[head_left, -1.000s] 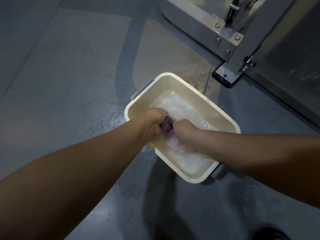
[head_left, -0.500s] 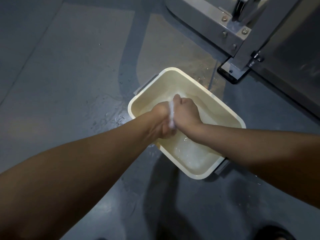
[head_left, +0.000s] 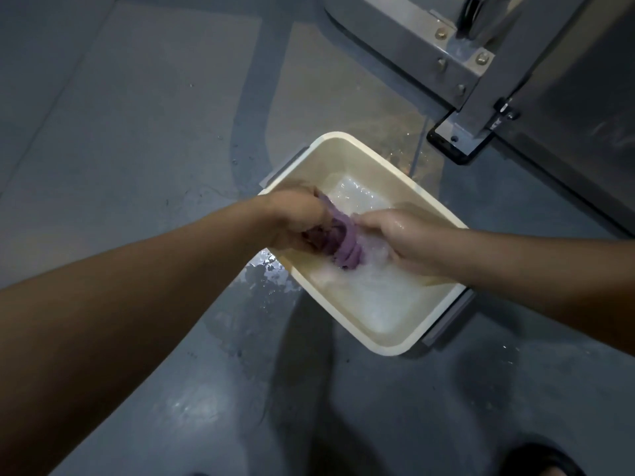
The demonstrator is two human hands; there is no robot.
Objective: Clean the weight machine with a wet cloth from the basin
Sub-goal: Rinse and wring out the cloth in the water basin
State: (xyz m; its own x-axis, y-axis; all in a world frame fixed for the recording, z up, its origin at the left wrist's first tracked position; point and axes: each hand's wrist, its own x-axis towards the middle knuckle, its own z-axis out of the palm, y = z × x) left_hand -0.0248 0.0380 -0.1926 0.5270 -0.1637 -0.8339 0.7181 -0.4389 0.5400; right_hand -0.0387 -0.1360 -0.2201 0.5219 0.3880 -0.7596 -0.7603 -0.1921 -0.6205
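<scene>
- Underfoot, the dull grey-blue painted floor point(head_left: 137, 166) filled most of the view, with paler rectangular patches and a darker band across it.
- At the upper right stood the grey metal frame of the weight machine point(head_left: 412, 53), its box beams joined by brass-coloured bolts and its upright set on a flat black-edged foot plate point(head_left: 457, 139). The picture edge cut off all but this lowest part.
- Near that foot plate, on the floor, sat the cream rectangular plastic basin point(head_left: 388, 350) with rounded corners and a grey handle at each short end. It held shallow, foamy whitish water that glared under the light.
- Both bare forearms reached over the near rim into the basin.
- The left hand point(head_left: 295, 218) was curled tight round one end of the cloth and gripped it just above the water.
- The right hand point(head_left: 405, 235) was wet and shiny, back upward, with its fingers reaching to the cloth's other side. Foam and the hand's own back hid its fingertips and thumb, so I could not tell whether it gripped the cloth or only touched it.
- The purple twisted wet cloth point(head_left: 343, 242) hung between the two hands inside the basin, bunched into rope-like folds, its lower end dipping into the foam. Much of it was hidden inside the left fist.
- A glinting puddle of spilled water point(head_left: 268, 273) lay on the floor just beside the basin's near wall.
- A dark sandal point(head_left: 546, 462) showed at the bottom right, cut off by the edge.
</scene>
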